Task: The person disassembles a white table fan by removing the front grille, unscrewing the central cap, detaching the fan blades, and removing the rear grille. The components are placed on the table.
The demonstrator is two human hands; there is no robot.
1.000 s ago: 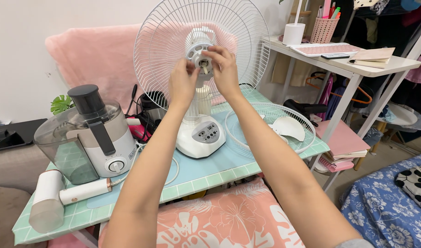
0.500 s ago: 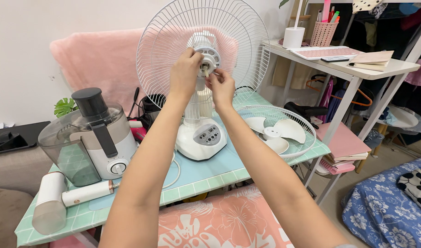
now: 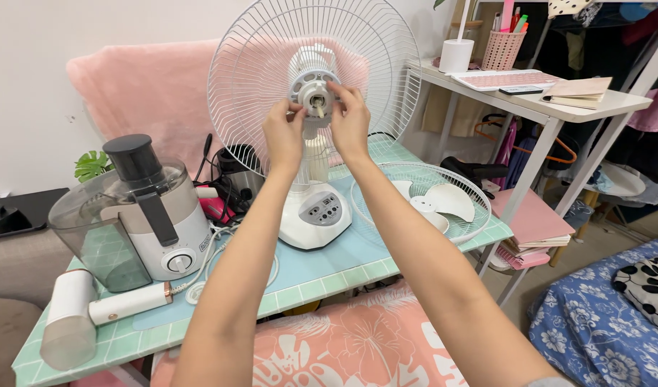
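At fan hub (image 3: 314,92), left hand (image 3: 283,136) lower, right hand (image 3: 350,118) higher than before.

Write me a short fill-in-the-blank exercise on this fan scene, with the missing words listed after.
1. Both hands, the left hand and the right hand, touch the round hub at the middle of the fan's wire ____.
2. The loose fan blade lies inside the other grille, flat on the ____.
3. The white hair dryer lies in front of the ____.

Missing words: grille; table; juicer
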